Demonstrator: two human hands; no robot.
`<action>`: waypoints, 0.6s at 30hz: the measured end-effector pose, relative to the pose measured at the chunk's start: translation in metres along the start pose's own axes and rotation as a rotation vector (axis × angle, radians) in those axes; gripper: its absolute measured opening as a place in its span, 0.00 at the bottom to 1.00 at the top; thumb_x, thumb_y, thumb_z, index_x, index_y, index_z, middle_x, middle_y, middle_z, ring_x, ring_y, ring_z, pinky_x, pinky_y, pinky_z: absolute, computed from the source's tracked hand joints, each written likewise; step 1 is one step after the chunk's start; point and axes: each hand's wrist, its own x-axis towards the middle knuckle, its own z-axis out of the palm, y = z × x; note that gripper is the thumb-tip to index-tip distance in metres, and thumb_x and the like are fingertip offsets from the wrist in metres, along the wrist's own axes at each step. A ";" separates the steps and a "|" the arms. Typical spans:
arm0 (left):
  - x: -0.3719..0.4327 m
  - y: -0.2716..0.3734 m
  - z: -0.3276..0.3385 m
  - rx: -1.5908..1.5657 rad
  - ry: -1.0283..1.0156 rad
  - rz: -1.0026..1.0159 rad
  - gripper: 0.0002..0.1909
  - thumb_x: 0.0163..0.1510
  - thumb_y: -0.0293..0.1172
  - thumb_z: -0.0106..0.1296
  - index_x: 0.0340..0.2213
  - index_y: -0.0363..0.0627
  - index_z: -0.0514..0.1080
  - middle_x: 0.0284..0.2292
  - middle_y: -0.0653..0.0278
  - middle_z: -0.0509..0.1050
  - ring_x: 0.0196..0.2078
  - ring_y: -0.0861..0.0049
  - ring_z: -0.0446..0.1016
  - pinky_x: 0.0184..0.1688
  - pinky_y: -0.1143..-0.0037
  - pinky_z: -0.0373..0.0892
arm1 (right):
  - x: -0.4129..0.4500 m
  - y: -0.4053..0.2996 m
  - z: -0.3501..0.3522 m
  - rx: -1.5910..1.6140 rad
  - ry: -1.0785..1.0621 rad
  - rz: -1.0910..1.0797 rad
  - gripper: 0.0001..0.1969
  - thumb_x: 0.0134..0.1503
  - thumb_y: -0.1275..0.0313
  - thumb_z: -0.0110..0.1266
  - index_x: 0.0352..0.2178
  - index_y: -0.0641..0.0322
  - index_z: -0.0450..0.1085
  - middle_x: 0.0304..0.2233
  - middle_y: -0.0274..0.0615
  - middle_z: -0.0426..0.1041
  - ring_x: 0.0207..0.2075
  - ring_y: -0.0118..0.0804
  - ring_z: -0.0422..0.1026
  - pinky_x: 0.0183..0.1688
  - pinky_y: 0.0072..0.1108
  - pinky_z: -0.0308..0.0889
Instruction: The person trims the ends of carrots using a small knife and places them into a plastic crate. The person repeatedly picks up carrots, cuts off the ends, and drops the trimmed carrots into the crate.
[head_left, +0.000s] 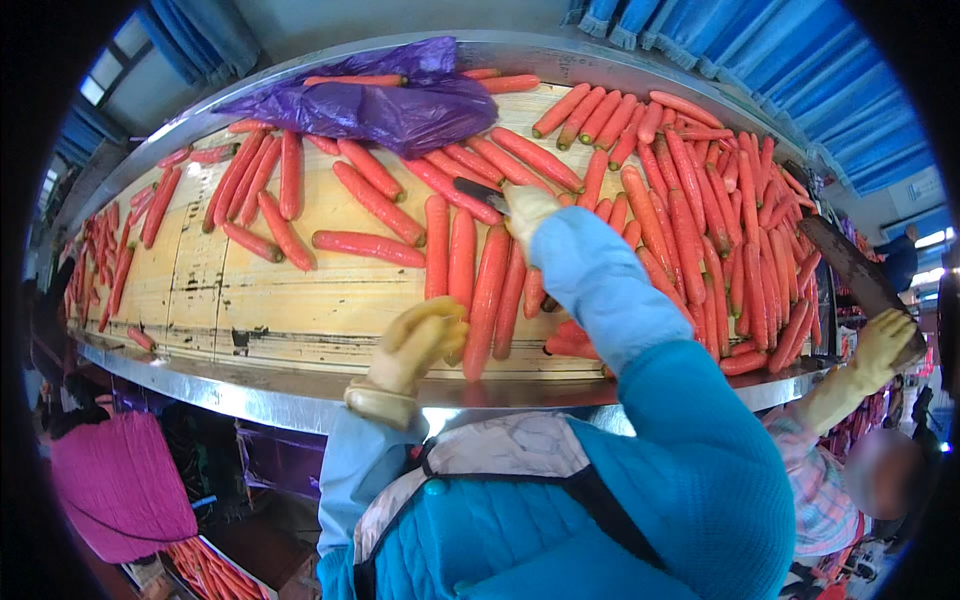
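My right hand (529, 210), in a pale rubber glove and blue sleeve cover, grips what looks like a knife (480, 193). Its dark flat part points left, above a carrot. My left hand (420, 337), gloved in yellowish rubber, has its fingers curled at the lower end of a carrot (461, 251) near the table's front edge; whether it grips the carrot is hidden. Between my hands several carrots (487, 300) lie side by side, tips towards me. Another carrot (367, 248) lies crosswise to the left of them.
A long wooden-topped table (300, 300) has a raised metal rim (247, 394). Crumpled purple plastic (375, 112) lies at the back; a carrot heap (720, 225) covers the right. A gloved co-worker's hand (885, 337) is at a dark bar (847, 259). A crate of carrots (214, 570) stands lower left.
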 end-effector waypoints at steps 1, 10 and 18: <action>0.003 0.001 -0.010 -0.176 0.060 -0.014 0.27 0.65 0.41 0.51 0.59 0.36 0.64 0.55 0.50 0.72 0.54 0.61 0.75 0.58 0.65 0.70 | 0.012 -0.003 0.008 0.001 0.007 0.016 0.14 0.59 0.71 0.51 0.46 0.64 0.73 0.40 0.60 0.78 0.43 0.58 0.77 0.47 0.41 0.70; 0.008 -0.001 -0.073 -0.609 0.092 0.035 0.32 0.66 0.45 0.49 0.63 0.37 0.58 0.60 0.47 0.64 0.62 0.59 0.65 0.63 0.59 0.66 | -0.103 -0.139 0.016 1.207 -0.556 0.051 0.36 0.56 0.64 0.67 0.62 0.61 0.60 0.40 0.43 0.77 0.36 0.33 0.77 0.32 0.27 0.73; -0.002 -0.001 -0.142 -0.461 0.340 0.307 0.40 0.61 0.57 0.50 0.61 0.35 0.62 0.59 0.54 0.66 0.60 0.65 0.67 0.63 0.67 0.63 | -0.153 -0.176 -0.010 1.139 -0.713 -0.008 0.29 0.62 0.54 0.53 0.60 0.58 0.66 0.35 0.34 0.79 0.30 0.28 0.76 0.32 0.21 0.70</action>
